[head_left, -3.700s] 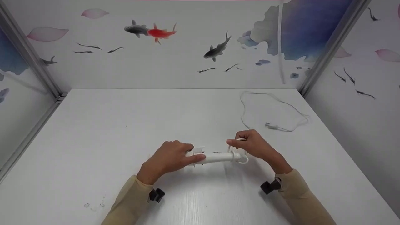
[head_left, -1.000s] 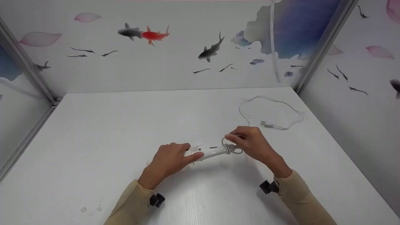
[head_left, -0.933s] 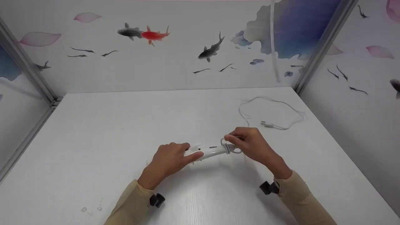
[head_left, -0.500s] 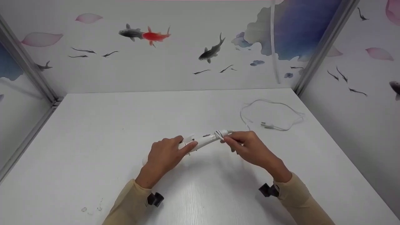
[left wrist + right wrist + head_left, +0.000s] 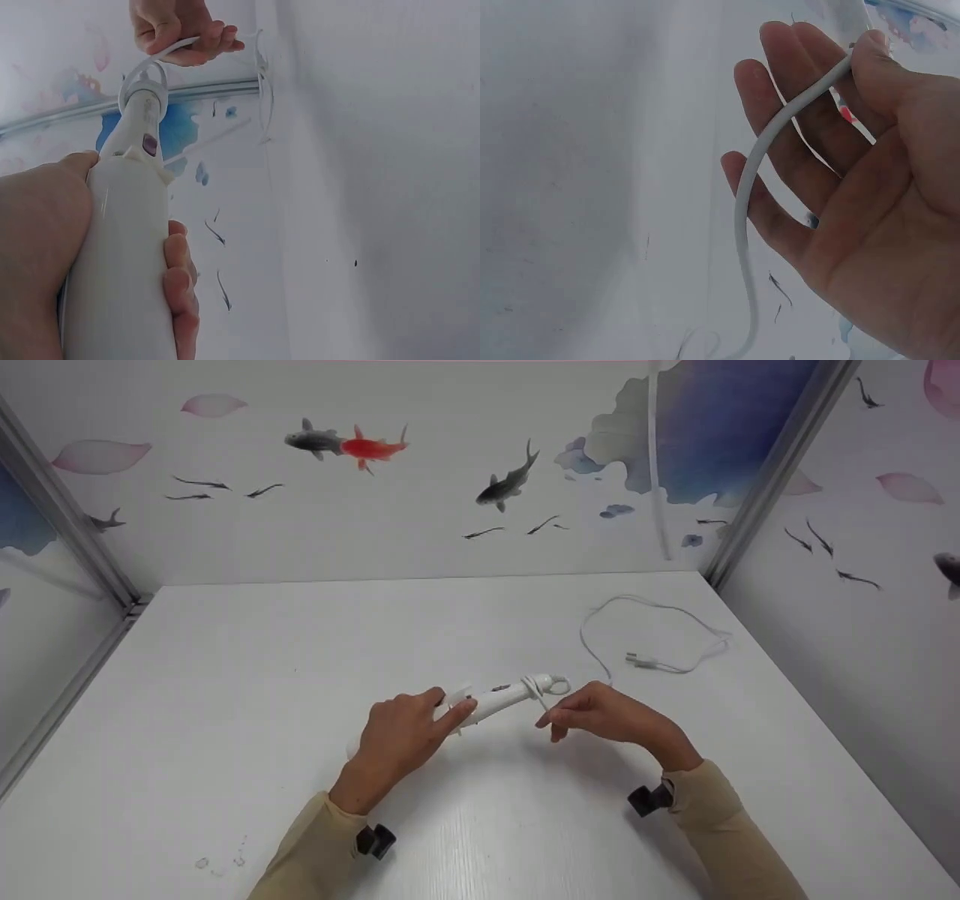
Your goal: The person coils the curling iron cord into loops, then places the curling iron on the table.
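Pale walls (image 5: 337,536) painted with fish (image 5: 373,448) rise beyond both hands, and a white table (image 5: 187,712) spreads beneath them. Between the hands is a white wand-shaped appliance (image 5: 499,703), slanting so that its narrow end points toward the right and away from the person. The left hand (image 5: 396,735) grasps its wider part: in the left wrist view the thumb side lies along one flank and the curled fingers wrap the other. Just ahead of that grip, a small purple button (image 5: 150,144) shows on the appliance. The right hand (image 5: 604,714) does not touch the appliance; it pinches a white cord (image 5: 750,172) between thumb and index finger, while its other fingers are loosely extended, with the cord running across them. From that pinch the cord leads to turns wrapped around the appliance's narrow end, just beside the right fingertips. Past the right hand, more of the cord lies in a wide loop on the table, its plug (image 5: 646,662) near the hand on the far side. Each wrist, at the edge of a tan sleeve (image 5: 727,829), bears a small black camera (image 5: 649,800).
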Available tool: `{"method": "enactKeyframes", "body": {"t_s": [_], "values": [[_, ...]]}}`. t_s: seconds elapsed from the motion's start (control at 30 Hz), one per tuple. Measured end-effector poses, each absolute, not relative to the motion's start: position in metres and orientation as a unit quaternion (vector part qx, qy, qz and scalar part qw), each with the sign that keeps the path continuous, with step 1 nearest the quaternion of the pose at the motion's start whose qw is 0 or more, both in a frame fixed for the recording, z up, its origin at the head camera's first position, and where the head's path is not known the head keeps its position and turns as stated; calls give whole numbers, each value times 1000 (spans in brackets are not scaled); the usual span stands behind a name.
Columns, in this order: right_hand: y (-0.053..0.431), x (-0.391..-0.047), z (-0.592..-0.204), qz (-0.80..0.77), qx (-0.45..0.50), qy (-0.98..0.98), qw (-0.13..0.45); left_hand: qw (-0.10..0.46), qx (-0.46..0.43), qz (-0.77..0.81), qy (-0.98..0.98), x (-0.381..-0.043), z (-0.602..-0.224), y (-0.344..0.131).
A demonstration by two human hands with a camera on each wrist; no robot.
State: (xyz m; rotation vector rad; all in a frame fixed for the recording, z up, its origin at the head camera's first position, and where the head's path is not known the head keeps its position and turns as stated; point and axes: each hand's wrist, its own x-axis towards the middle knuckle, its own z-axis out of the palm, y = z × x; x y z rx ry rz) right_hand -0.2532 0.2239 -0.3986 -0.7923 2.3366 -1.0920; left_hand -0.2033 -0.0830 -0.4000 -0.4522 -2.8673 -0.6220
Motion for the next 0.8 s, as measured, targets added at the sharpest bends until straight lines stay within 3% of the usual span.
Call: {"method": "enactKeyframes", "body": {"t_s": [0.27,0.4,0.6,0.8], "values": [[218,-255,-407,-331,-200,896,220,84,-178,-210,-958,-202,-398,-83],[219,-257,-412,-345,-191,900,185,61,-189,-211,-957,-203,-398,-82],[221,-260,-416,-326,-279,897,105,25,-221,-222,-949,-202,-400,-83],[219,-260,-417,-319,-199,923,84,5,-245,-212,-946,-202,-401,-84]]}}
